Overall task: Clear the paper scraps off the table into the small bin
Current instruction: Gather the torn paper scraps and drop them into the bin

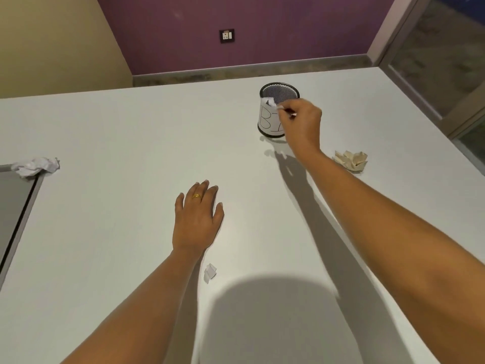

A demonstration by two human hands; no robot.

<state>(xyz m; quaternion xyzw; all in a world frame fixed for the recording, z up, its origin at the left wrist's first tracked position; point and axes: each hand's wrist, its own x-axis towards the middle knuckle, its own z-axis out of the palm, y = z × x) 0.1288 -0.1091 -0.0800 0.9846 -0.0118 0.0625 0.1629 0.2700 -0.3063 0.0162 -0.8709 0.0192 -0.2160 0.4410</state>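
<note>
From my station I look down on a pale grey table (131,132) that fills most of the view. Beyond its far edge stand a purple wall (275,27) with a wall socket (227,36) and a beige wall (52,35) to the left. A framed glass door (433,61) is at the right. A grey panel (15,206) sits at the table's left edge, with a crumpled white paper (36,166) lying on its far corner.

The small bin (279,85), black mesh with a hand-lettered paper label, stands upright toward the far right of the table. A crumpled cream paper (351,160) lies near it on the right. A small folded white scrap (210,273) lies just beside the left wrist.

The left hand (198,219), wearing a gold ring (196,196), lies palm down on the table, fingers straight and close together, thumb spread out to the side.

The right arm is stretched out to the bin, and the right hand (301,122) hangs in front of its near side, fingers curled and bunched at the tips. A white scrap (270,102) sits right at those tips over the bin's near rim. The blur there keeps me from telling whether the fingers pinch it or not
</note>
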